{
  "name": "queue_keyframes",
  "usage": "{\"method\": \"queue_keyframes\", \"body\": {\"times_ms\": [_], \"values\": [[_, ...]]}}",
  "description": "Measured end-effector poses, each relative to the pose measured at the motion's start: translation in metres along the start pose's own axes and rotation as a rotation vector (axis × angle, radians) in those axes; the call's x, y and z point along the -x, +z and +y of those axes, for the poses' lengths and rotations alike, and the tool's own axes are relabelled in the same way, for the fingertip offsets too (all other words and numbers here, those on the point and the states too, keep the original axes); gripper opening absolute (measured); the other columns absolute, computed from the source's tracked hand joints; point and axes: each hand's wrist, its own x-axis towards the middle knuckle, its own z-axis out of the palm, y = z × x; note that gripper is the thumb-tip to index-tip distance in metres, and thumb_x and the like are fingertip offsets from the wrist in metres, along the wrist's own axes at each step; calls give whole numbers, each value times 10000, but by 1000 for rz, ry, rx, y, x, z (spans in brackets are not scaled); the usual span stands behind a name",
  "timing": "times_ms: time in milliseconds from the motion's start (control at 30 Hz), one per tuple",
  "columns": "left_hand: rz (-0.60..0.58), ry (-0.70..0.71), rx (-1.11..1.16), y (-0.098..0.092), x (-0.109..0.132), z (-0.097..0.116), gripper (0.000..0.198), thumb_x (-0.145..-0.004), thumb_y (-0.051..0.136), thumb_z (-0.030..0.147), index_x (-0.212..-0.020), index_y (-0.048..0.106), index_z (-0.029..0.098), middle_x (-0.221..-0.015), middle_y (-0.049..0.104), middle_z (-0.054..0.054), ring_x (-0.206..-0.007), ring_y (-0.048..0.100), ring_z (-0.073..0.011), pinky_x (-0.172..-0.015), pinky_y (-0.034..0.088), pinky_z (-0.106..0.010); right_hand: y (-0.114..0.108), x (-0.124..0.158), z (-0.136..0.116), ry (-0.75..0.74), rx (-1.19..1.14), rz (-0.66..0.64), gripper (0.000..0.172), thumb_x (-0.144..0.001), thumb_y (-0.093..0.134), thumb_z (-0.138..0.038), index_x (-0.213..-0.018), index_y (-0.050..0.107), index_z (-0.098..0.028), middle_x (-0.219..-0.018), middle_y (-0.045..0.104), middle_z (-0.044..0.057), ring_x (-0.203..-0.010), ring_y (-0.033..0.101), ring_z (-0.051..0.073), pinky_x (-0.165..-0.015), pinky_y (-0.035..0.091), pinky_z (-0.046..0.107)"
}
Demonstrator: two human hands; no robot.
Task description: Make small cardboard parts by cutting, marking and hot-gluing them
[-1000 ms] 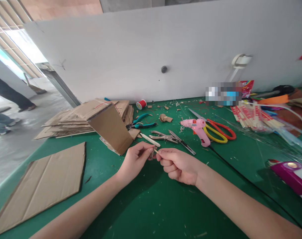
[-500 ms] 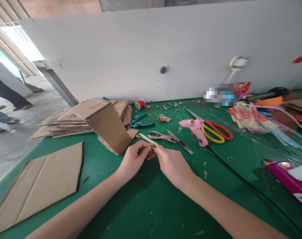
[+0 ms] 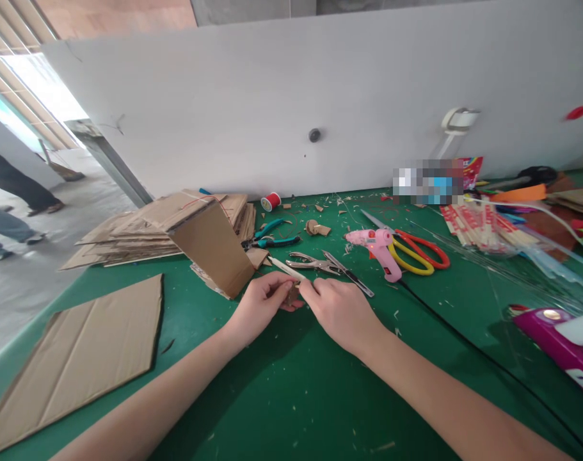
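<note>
Both my hands meet low over the green table (image 3: pixel 291 397), just in front of a folded cardboard box (image 3: pixel 209 246). My left hand (image 3: pixel 261 306) is closed in a pinch on a small brownish piece (image 3: pixel 291 296) that I cannot make out. My right hand (image 3: pixel 338 312) is turned knuckles up, its fingertips pressed against the same small piece. A white stick (image 3: pixel 285 269) lies on the table right behind my fingers. Whether the right hand grips the piece or only touches it is hidden.
A hole punch (image 3: pixel 310 262), a craft knife (image 3: pixel 349 275), teal pliers (image 3: pixel 272 235), a pink glue gun (image 3: pixel 380 246) with a black cord, and red-yellow scissors (image 3: pixel 416 256) lie behind my hands. Cardboard sheets (image 3: pixel 75 358) and a cardboard stack (image 3: pixel 128 234) are at left. A purple tool (image 3: pixel 557 342) sits at right.
My right hand rolled from a side-on fist to knuckles up and moved slightly left and lower. Both hands dropped closer to the table. People at far left walked on.
</note>
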Motion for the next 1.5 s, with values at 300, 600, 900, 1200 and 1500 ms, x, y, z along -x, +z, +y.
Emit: {"method": "queue_keyframes", "body": {"times_ms": [300,600,900,1200,1500], "values": [[-2,55,-52,1,1,-3,232,-880,512,337,-931,627,142,-776,672,-27,-720,666,-140,-677,570,-249,-10,-6,-7,259,-320,-232,220,-882,417,-126,-978,608,-174,-681,676,43,-554,607,185,-463,200,283],[-3,112,-137,4,3,-1,219,-881,498,310,-908,620,129,-731,659,-31,-675,640,-132,-652,558,-253,-13,-12,1,428,-965,-243,264,-910,393,-189,-748,600,-167,-694,647,28,-583,531,117,-536,316,229],[15,72,14,5,0,-3,200,-873,532,323,-925,613,148,-744,675,-22,-691,659,-128,-670,568,-251,-6,-15,8,435,-1053,-219,258,-906,388,-216,-701,539,-175,-638,547,-14,-571,449,103,-542,297,233],[83,197,-201,2,1,1,124,-818,598,266,-851,632,152,-769,647,-25,-684,614,-126,-637,518,-238,-5,-6,23,287,-901,-219,260,-944,376,-288,-766,544,-200,-596,498,-41,-522,395,92,-508,260,237],[16,43,-204,1,3,5,143,-787,613,265,-806,689,145,-662,675,-22,-561,601,-116,-559,533,-229,-1,-2,27,96,-798,-215,277,-950,365,-217,-802,598,-191,-697,595,-2,-626,505,113,-584,299,245]]}}
